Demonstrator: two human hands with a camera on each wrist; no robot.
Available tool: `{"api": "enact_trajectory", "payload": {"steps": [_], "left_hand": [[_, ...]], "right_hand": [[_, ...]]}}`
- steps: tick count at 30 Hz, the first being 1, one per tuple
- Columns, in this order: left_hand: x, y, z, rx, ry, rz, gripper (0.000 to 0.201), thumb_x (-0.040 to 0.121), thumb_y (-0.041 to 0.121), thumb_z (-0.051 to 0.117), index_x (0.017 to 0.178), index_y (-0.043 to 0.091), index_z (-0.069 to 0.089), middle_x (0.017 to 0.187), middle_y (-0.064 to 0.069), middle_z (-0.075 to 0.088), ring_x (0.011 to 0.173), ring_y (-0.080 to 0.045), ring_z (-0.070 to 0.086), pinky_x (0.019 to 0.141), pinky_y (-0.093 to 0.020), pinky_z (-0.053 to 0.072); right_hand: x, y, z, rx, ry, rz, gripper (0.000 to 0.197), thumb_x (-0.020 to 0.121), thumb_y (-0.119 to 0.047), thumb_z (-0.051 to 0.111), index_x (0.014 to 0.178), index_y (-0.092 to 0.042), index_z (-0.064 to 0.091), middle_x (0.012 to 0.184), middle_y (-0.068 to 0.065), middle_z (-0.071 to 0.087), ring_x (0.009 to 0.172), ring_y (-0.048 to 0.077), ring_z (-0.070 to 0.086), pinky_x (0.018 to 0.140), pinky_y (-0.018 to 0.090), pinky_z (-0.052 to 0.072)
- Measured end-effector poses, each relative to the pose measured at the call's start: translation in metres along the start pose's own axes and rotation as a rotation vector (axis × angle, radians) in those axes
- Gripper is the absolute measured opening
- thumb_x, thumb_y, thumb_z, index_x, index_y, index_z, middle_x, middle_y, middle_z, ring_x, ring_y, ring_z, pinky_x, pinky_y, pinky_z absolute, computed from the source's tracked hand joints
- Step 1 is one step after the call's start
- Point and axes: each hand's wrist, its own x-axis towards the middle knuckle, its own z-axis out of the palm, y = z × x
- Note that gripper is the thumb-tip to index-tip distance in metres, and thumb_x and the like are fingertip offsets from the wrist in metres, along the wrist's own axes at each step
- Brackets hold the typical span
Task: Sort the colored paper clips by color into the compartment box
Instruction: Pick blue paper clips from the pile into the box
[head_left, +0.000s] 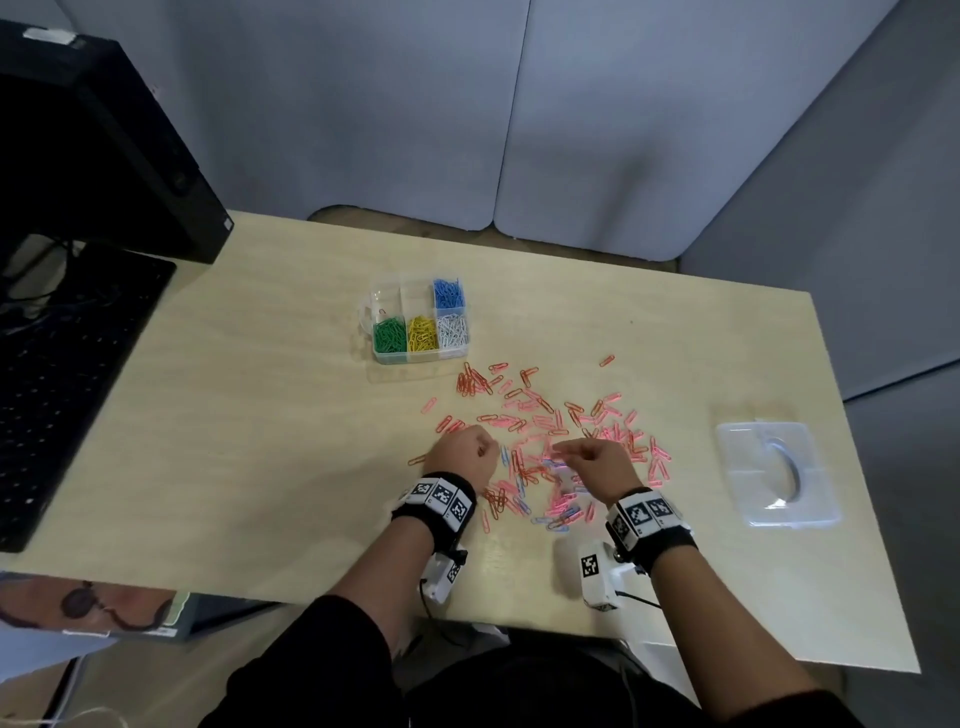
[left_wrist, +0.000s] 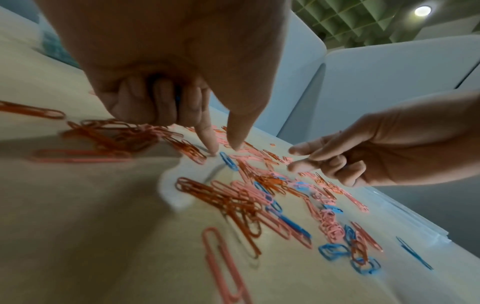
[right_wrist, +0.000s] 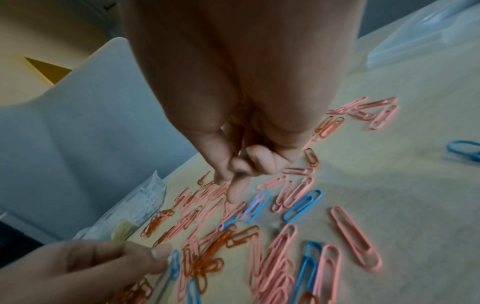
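The clear compartment box (head_left: 390, 299) stands at mid-table with green, yellow, white and blue clips in separate cells. Below it lies a spread of pink, orange and a few blue paper clips (head_left: 545, 421). My left hand (left_wrist: 224, 151) points index finger and thumb down at a blue clip (left_wrist: 228, 161). Its other fingers are curled into the palm, with a sliver of blue between them. My right hand (right_wrist: 228, 191) is just to the right. Its index fingertip (right_wrist: 233, 197) touches pink clips, the thumb is beside it, and the other fingers are curled.
The box's clear lid (head_left: 776, 475) lies flat at the right of the table. A black keyboard (head_left: 62, 374) and a computer tower (head_left: 104, 156) take up the left side. Grey partitions (head_left: 571, 130) close off the back.
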Motion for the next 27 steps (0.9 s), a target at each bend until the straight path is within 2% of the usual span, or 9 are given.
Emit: {"api": "enact_trajectory", "payload": {"steps": [3,6,8,11,13,17,23,25,27], "left_hand": [[0.004,0.011,0.007,0.077,0.052,-0.048,0.02,0.083,0.043,0.069,0.075,0.025,0.064,0.079,0.009,0.065,0.075,-0.014,0.061,0.065,-0.024,0.048],[0.008,0.019,0.011,0.071,0.098,-0.104,0.014,0.082,0.036,0.074,0.075,0.024,0.073,0.082,0.007,0.071,0.079,-0.016,0.066,0.068,-0.025,0.052],[0.01,0.023,0.012,0.062,0.096,-0.128,0.015,0.083,0.031,0.074,0.073,0.021,0.074,0.083,0.006,0.073,0.076,-0.017,0.067,0.067,-0.024,0.052],[0.011,0.027,0.01,0.073,0.036,-0.139,0.02,0.088,0.025,0.067,0.068,0.021,0.068,0.076,0.0,0.069,0.072,-0.021,0.063,0.066,-0.027,0.052],[0.013,0.026,0.011,0.078,0.01,-0.131,0.017,0.092,0.021,0.055,0.076,0.017,0.058,0.076,-0.001,0.06,0.075,-0.025,0.059,0.069,-0.034,0.052],[0.013,0.017,0.012,-0.014,0.009,-0.054,0.019,0.098,0.021,0.042,0.083,0.01,0.046,0.078,-0.009,0.053,0.072,-0.026,0.049,0.062,-0.033,0.036],[0.003,0.009,0.009,-0.186,-0.053,0.027,0.009,0.096,0.013,0.053,0.097,0.019,0.047,0.064,-0.006,0.062,0.058,-0.025,0.058,0.057,-0.031,0.046],[0.0,0.006,0.011,-0.146,-0.08,0.038,0.016,0.096,0.012,0.047,0.104,0.026,0.05,0.068,-0.012,0.064,0.06,-0.03,0.059,0.059,-0.036,0.049],[-0.002,0.005,0.01,-0.079,-0.098,0.052,0.021,0.096,0.014,0.043,0.098,0.027,0.059,0.065,-0.006,0.059,0.054,-0.022,0.051,0.053,-0.03,0.041]], "right_hand": [[-0.005,0.001,-0.009,0.002,0.038,-0.026,0.017,0.089,-0.004,0.066,0.096,-0.016,0.074,0.085,0.0,0.075,0.085,0.029,0.071,0.082,0.039,0.059],[-0.012,0.0,-0.008,-0.066,0.02,-0.054,0.007,0.081,-0.016,0.079,0.087,-0.014,0.075,0.073,-0.004,0.072,0.065,0.007,0.069,0.061,0.017,0.052],[-0.015,0.0,0.003,-0.191,-0.027,-0.062,0.011,0.077,-0.024,0.083,0.08,-0.015,0.078,0.072,-0.006,0.074,0.062,0.002,0.069,0.059,0.012,0.052],[-0.014,0.002,0.026,-0.355,-0.067,-0.079,0.02,0.077,-0.026,0.081,0.071,-0.008,0.076,0.068,0.001,0.074,0.059,0.01,0.07,0.058,0.017,0.056],[-0.01,0.004,0.041,-0.434,-0.048,-0.069,0.023,0.076,-0.03,0.079,0.068,-0.008,0.075,0.065,0.002,0.073,0.056,0.014,0.069,0.059,0.03,0.061],[-0.003,0.01,0.057,-0.526,0.004,-0.106,0.022,0.074,-0.034,0.068,0.059,-0.018,0.071,0.057,-0.005,0.068,0.053,0.012,0.065,0.058,0.034,0.06],[-0.01,0.002,0.059,-0.627,-0.039,-0.195,0.024,0.087,-0.025,0.057,0.074,-0.012,0.072,0.074,0.004,0.071,0.068,0.021,0.067,0.067,0.036,0.059],[-0.015,0.0,0.051,-0.536,-0.068,-0.242,0.017,0.09,-0.022,0.06,0.08,-0.012,0.07,0.078,0.001,0.071,0.072,0.019,0.066,0.072,0.033,0.058],[-0.014,0.003,0.039,-0.339,-0.096,-0.231,0.006,0.09,-0.016,0.065,0.087,-0.012,0.068,0.078,0.001,0.071,0.068,0.019,0.068,0.068,0.033,0.058]]}}
